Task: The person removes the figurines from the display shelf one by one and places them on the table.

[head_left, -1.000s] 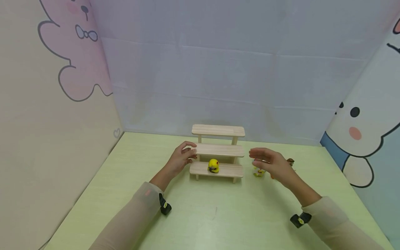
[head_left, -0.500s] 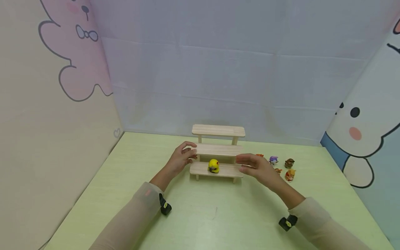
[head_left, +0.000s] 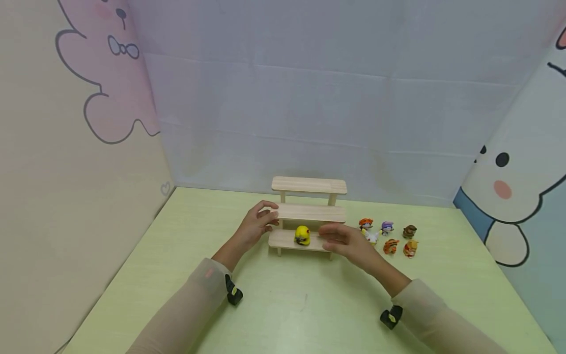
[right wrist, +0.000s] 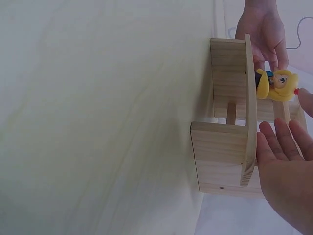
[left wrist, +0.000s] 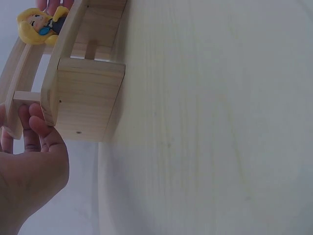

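A three-tier wooden display shelf [head_left: 309,212] stands upright on the table. On its lowest tier sits a small yellow-haired figurine [head_left: 302,235], with a dark body and a blue detail that show in the left wrist view. My left hand [head_left: 253,223] holds the stand's left end, its fingers curled about the edge of a tier [left wrist: 51,98]. My right hand [head_left: 347,242] is over the right part of the lowest tier, fingers fairly straight and pointing at the figurine. In the right wrist view its thumb [right wrist: 306,100] is right by the red spot on the yellow hair.
Several small figurines stand on the table right of the shelf, among them a purple one [head_left: 387,227], a brown one [head_left: 410,231], an orange striped one [head_left: 390,246] and a yellow one [head_left: 410,248]. A pale wall [head_left: 283,98] rises behind the table [head_left: 283,314].
My right hand has moved left, from beside the small figurines to over the lowest tier, uncovering those figurines. The left hand, the shelf and the yellow-haired figurine have stayed in place.
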{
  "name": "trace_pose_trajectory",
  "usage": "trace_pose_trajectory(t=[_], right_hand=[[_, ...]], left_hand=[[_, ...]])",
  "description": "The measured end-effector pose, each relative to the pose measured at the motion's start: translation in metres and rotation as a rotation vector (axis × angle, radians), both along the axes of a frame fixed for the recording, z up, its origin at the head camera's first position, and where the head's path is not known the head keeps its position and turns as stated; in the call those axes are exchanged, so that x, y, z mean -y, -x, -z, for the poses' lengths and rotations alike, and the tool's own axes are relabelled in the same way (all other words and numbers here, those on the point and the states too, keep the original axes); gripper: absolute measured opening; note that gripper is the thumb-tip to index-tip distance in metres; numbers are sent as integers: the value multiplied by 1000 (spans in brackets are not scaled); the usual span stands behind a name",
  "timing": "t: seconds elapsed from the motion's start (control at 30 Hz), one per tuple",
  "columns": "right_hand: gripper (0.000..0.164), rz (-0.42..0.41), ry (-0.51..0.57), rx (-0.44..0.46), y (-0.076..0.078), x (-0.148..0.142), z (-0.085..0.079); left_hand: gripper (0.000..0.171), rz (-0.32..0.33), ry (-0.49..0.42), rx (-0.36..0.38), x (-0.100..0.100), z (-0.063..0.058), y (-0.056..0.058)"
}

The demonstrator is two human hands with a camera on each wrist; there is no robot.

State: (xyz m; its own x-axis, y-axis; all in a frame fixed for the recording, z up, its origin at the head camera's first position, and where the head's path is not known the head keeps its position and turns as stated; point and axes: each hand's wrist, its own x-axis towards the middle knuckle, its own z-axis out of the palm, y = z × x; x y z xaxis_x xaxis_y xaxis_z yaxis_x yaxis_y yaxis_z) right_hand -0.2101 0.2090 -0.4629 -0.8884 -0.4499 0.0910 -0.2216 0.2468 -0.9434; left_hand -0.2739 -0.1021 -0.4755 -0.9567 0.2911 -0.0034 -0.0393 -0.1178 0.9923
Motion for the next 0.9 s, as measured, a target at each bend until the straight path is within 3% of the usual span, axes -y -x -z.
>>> trace_pose_trajectory(t=[0.53,0.77,0.9], right_hand=[[53,-22,38,35,5,26,6],[54,8,20,-33,10,40,9],[52,68,4,-60,10,48,10]], left_hand=[[25,0,4,-2,-1,1,1],[21,-9,0,8,-2,1,1],[20,-8,-2,9,-1,0,0]])
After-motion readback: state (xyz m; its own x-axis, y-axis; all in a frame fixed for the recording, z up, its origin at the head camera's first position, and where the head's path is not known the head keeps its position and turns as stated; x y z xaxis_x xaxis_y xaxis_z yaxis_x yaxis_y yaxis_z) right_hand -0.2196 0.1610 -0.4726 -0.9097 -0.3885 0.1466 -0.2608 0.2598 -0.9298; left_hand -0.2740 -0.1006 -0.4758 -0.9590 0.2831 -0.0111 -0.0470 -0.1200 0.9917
